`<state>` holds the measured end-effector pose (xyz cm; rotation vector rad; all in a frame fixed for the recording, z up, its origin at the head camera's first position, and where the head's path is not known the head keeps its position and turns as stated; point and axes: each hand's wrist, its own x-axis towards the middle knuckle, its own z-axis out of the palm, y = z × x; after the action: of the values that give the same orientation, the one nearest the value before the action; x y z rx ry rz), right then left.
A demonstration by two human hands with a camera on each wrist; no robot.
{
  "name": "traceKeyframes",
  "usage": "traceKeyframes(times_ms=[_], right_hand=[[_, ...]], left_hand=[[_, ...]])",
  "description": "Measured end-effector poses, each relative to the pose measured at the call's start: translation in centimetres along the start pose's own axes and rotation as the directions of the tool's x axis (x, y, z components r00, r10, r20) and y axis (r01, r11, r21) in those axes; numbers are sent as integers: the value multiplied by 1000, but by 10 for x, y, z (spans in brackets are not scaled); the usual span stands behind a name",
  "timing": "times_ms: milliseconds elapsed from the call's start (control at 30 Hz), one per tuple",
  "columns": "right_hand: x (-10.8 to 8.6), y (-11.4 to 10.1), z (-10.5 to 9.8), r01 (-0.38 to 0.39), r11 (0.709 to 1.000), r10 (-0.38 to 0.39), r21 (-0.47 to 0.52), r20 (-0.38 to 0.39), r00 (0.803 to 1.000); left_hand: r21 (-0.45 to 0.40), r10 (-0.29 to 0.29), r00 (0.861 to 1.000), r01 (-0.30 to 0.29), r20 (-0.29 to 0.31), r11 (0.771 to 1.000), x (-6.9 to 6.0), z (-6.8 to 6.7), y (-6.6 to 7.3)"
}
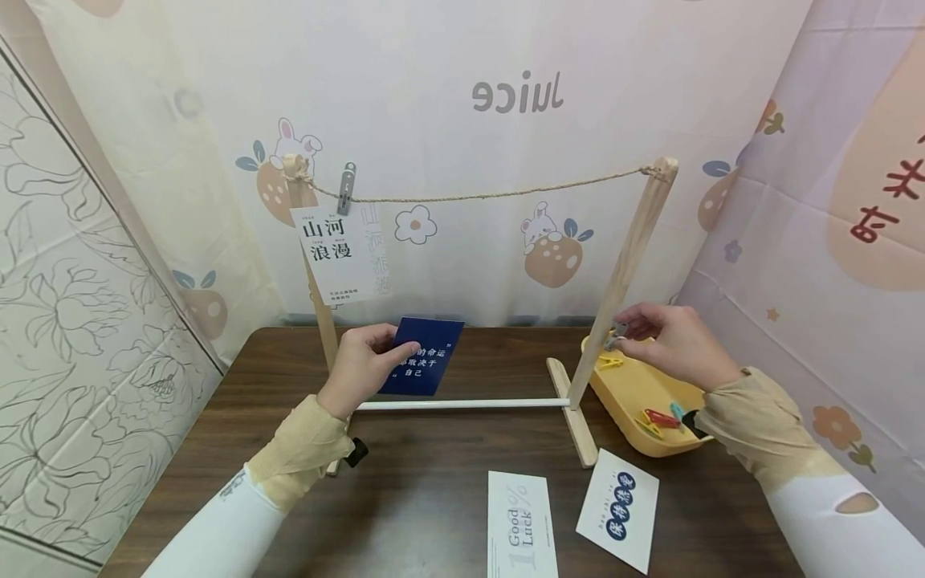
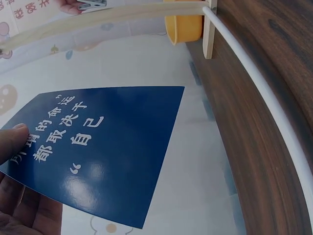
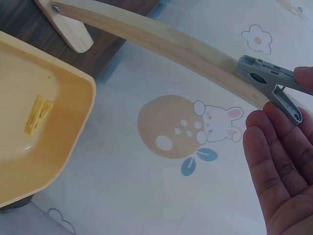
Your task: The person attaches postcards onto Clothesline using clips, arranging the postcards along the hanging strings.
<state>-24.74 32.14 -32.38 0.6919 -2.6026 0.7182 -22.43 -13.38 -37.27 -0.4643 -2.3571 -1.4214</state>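
Observation:
My left hand pinches a dark blue card with white characters by its left edge, thumb in front and fingers behind. In the left wrist view the blue card spreads across the middle. A grey clothespin sits between the thumb and fingertips of my right hand, near the right post of a wooden rack. From the twine strung between the posts hangs a white card, with another grey clothespin on the twine at its top.
A yellow basket holding several coloured clothespins stands right of the rack. Two white cards lie at the table's front: a "Good Luck" card and a card with blue circles. A white rod joins the rack's feet.

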Motion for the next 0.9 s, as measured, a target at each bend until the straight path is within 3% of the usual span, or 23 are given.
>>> traceKeyframes(times_ms=[567,900], right_hand=[[14,-27,-3,73,997,-74,32,34,997],[25,-49,-7,60,998,-62,33,71,996]], left_hand=[[42,28,1000,-28,-5,999,9,-5,12],[-18,21,1000,-21,-13,1000,13,-8,24]])
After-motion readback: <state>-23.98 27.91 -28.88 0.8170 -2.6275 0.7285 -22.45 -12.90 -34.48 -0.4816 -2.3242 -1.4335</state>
